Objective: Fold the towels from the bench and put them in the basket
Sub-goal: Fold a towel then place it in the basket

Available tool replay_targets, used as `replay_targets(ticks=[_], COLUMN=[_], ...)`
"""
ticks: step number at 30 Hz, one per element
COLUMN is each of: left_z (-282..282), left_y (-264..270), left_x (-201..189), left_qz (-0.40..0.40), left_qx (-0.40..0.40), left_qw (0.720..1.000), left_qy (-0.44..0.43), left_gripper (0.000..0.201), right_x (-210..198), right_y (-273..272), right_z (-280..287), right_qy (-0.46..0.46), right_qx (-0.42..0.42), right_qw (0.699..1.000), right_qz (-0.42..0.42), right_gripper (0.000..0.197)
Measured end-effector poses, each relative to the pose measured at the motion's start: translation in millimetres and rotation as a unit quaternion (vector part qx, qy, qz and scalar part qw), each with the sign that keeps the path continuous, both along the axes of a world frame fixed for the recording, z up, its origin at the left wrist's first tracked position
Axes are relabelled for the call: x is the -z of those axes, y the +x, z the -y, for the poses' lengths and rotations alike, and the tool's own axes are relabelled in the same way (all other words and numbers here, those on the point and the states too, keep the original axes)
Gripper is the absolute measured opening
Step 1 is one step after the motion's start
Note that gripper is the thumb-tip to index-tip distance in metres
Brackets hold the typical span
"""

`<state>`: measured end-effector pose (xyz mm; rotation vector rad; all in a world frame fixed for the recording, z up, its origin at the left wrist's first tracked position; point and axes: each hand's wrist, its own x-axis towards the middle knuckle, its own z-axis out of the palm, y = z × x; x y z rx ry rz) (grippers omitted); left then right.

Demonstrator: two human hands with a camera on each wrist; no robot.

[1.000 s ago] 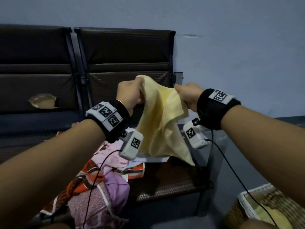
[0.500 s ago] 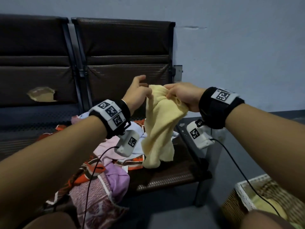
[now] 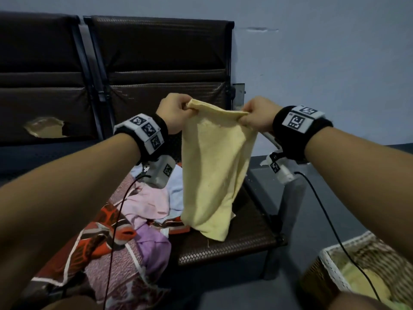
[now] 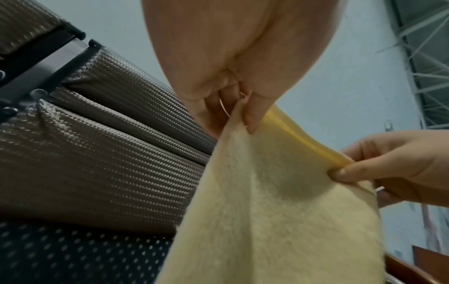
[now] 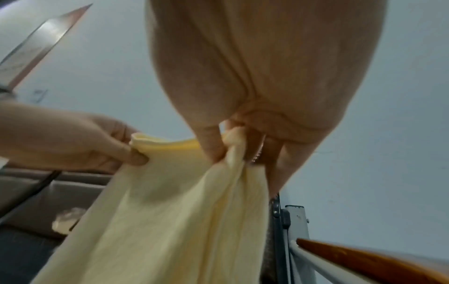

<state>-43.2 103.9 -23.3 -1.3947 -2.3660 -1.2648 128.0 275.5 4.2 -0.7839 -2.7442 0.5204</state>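
Observation:
A pale yellow towel [image 3: 214, 166] hangs in the air over the bench seat, its top edge stretched between my two hands. My left hand [image 3: 176, 113] pinches the top left corner and my right hand [image 3: 254, 115] pinches the top right corner. In the left wrist view the left hand [image 4: 243, 107] holds the towel [image 4: 279, 211] between thumb and fingers. In the right wrist view the right hand [image 5: 240, 146] bunches the towel [image 5: 170, 211] corner. The wicker basket [image 3: 330, 253] stands on the floor at lower right with something yellow inside.
A heap of pink, blue, purple and patterned red towels [image 3: 138, 209] lies on the brown woven bench [image 3: 223, 245] to the left. The bench backrest [image 3: 161, 52] stands against a blue wall. Wrist cables hang under both arms.
My hands have moved apart from where they met half a second ago. The yellow towel's top edge now stretches out between them and it hangs flatter and wider.

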Motion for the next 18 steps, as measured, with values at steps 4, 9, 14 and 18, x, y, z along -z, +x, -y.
replay_targets(ticks=[4, 9, 14, 18], left_z=[-21.5, -24.2, 8.6, 45.7], left_y=[-13.8, -24.1, -16.3, 9.8], left_x=[-13.4, -22.7, 34.2, 100.3], left_qz=[0.008, 0.047, 0.09, 0.161], left_qx=[-0.081, -0.082, 0.005, 0.095], left_qw=[0.995, 0.979, 0.989, 0.978], left_qy=[0.062, 0.182, 0.118, -0.096], left_gripper=[0.02, 0.011, 0.03, 0.029], right_x=[6.6, 16.2, 51.7, 100.7], right_y=[-23.8, -35.5, -5.7, 26.9], right_z=[-8.5, -11.6, -6.5, 13.5], right_qy=[0.037, 0.029, -0.01, -0.013], right_qx=[0.043, 0.015, -0.066, -0.16], right_qw=[0.984, 0.957, 0.983, 0.985], right_qz=[-0.17, -0.288, -0.17, 0.07], right_gripper=[0.031, 0.025, 0.026, 0.023])
